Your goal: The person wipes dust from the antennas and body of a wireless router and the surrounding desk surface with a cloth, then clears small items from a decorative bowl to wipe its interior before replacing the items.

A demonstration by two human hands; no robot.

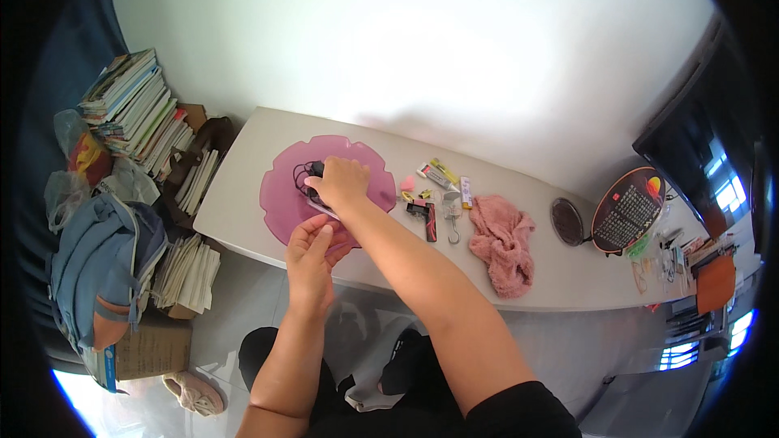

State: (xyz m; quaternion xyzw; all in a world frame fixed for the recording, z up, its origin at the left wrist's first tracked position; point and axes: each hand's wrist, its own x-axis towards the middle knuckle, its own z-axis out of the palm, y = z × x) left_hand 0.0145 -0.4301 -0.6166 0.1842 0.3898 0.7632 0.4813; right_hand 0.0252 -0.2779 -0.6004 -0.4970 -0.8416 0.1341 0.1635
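A round pink scalloped mat point(284, 195) lies at the left end of a long white table point(243, 146). My right hand point(341, 182) rests on the mat, closed over a small black object with a coiled black cord point(307, 172). My left hand point(310, 250) is just below it at the table's front edge, fingers pinching a thin pale flat piece point(323, 211) that runs up under my right hand. What the black object is cannot be made out.
Right of the mat lie small stationery items: a glue tube point(438, 172), a pink eraser point(407, 183), a black tool point(425, 216), a metal hook point(453, 219). A pink towel point(503, 245), a dark round disc point(566, 221) and a dark hand fan point(626, 209) follow. Book stacks point(134, 105) and a blue backpack point(97, 251) stand left.
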